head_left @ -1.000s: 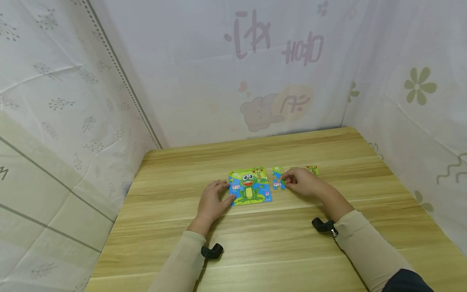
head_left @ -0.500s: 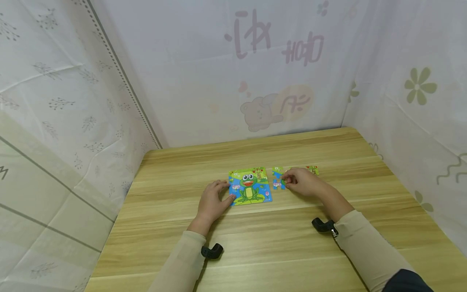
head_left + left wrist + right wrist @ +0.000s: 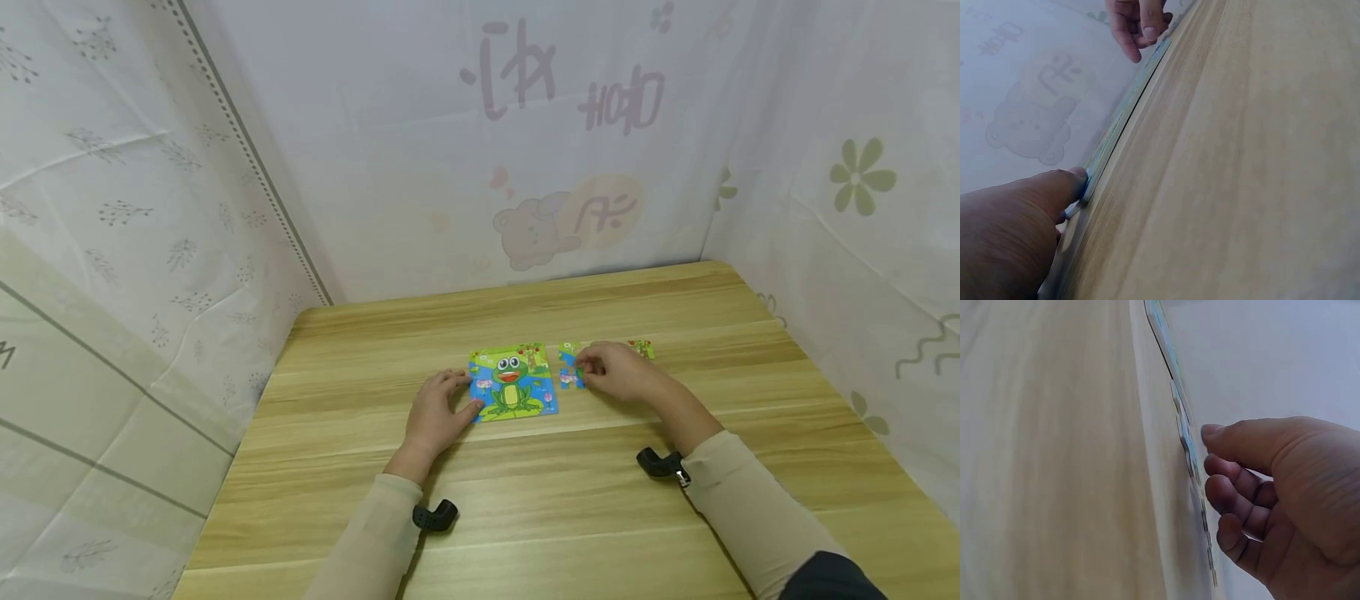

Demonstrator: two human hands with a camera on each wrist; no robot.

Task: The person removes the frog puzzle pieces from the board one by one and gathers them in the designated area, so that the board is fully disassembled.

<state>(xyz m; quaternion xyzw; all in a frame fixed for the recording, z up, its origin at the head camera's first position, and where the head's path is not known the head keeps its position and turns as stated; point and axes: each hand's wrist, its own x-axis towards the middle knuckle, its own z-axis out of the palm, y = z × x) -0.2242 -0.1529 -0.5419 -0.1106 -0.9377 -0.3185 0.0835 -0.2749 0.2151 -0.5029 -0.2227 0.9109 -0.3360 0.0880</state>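
A square frog puzzle [image 3: 513, 383] lies flat on the wooden table in the head view. My left hand [image 3: 437, 417] rests at its left side, thumb and fingertips touching the edge. In the left wrist view, the thumb [image 3: 1054, 187] presses on the puzzle's near corner. Just right of the puzzle lie loose jigsaw pieces [image 3: 568, 379] in blue, green and pink. Over them is my right hand [image 3: 618, 371], fingers loosely curled and thumb tip close to the pieces. No piece shows between its fingers in the right wrist view, where the pieces [image 3: 1186, 447] appear edge-on.
Another loose piece [image 3: 642, 348] with red and green print lies beyond my right hand, which hides part of the row. The wooden table [image 3: 517, 517] meets a printed cloth backdrop [image 3: 420, 167] at the back. A black wrist camera [image 3: 660, 463] sits on each forearm.
My right hand and wrist have shifted slightly left over the loose pieces. My left hand and the frog puzzle keep their place.
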